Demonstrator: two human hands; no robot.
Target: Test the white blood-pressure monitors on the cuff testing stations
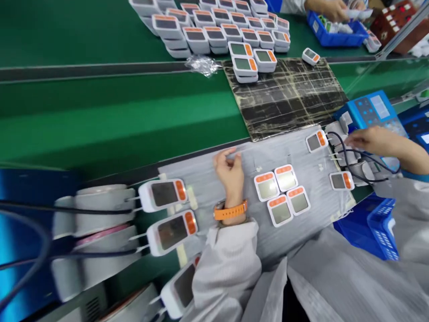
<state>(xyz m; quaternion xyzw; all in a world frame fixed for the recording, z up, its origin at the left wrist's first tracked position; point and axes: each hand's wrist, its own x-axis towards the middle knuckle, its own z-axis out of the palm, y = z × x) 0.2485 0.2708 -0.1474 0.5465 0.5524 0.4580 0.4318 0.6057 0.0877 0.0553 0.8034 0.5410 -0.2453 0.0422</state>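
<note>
Person in pale grey smock, seen from head height, at a green bench w/ a grey sheet-covered work mat.

L hand, w/ orange-strapped wristwatch, is over the mat's upper L part; fingers loosely curled, gap btwn thumb & index, nothing visible in its grip.

R hand reaches to far R, fingers bent down at pale grey plastic block fixtures w/ black cables. Can't tell how tight the grip is or if it has hold of anything.

Just L of those fixtures: upper white rounded device w/ small grey screen & orange buttons, & lower white rounded device, same type; both on the mat.

Btwn the hands, nearer the body: four white square-ish devices w/ orange buttons, clustered, screens up.

L of L hand: three larger-looking white devices w/ dark screens; thin white prongs link the upper two to grey-white block fixtures.

Beyond the mat: black taped board, then rows of stacked white devices. Top R: co-worker's hands above a blue plastic tray.
</note>
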